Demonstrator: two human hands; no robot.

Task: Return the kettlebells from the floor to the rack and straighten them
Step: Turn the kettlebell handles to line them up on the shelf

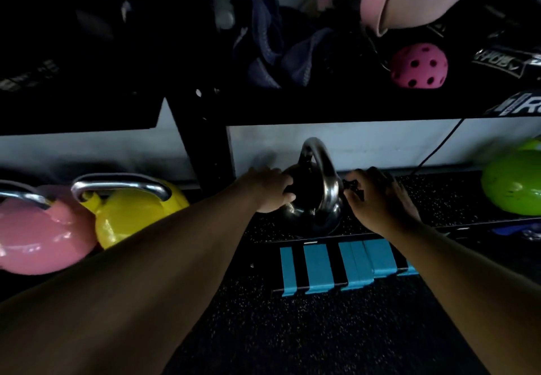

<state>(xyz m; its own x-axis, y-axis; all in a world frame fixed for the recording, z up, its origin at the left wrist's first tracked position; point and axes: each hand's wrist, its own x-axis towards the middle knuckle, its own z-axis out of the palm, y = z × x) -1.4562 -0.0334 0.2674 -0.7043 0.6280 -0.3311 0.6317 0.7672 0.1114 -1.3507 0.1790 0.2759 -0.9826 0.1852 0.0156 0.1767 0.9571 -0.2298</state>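
A black kettlebell (313,213) with a steel handle stands on the low rack shelf (456,199) in the middle of the head view, its handle turned edge-on to me. My left hand (270,189) grips its left side. My right hand (380,199) presses against its right side. A pink kettlebell (38,237) and a yellow kettlebell (131,213) stand side by side at the left. At the right edge of the shelf sits a green kettlebell (512,187).
A black rack upright (205,146) rises just left of the black kettlebell. The upper shelf holds a dark cloth (275,50), a pink perforated ball (418,66) and straps. Blue tape strips (345,266) mark the shelf's front edge. Speckled rubber floor (322,330) lies below.
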